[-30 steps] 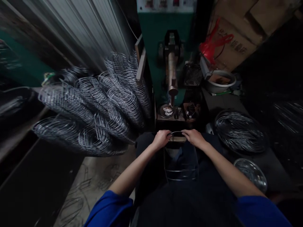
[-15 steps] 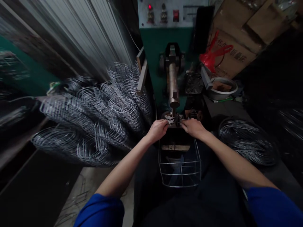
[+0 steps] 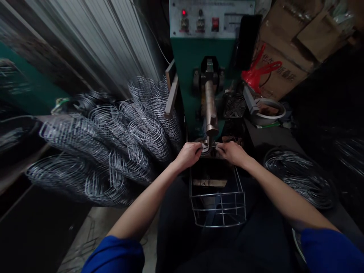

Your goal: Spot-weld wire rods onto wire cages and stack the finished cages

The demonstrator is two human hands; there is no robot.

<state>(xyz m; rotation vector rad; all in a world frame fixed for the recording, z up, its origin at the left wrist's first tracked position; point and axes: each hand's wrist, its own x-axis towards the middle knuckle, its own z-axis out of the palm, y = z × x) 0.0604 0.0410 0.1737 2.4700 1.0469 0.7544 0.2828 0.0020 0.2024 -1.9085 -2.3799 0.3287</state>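
My left hand (image 3: 188,154) and my right hand (image 3: 231,152) are closed, pinching the near-electrode end of a wire basket frame (image 3: 222,209) from both sides. Its side wires run back toward my lap, where a grid of crossed wires shows. Between my fingertips, a thin wire lies under the tip of the metal electrode arm (image 3: 211,106), which points down from a green spot welding machine (image 3: 187,53). Whether the tip touches the wire I cannot tell. The exact finger contact is partly hidden.
Stacks of bent wire loops (image 3: 148,132) stand on the left. At right lie a coil of wire rings (image 3: 295,174) and a grey bowl (image 3: 269,117). A red plastic bag (image 3: 253,77) hangs before cardboard boxes (image 3: 287,64). A metal bar (image 3: 171,96) juts out beside the machine.
The electrode arm's tip appears lower, close to the wire between my hands. My view has shifted slightly, and the basket frame's near end has turned a little to the right.
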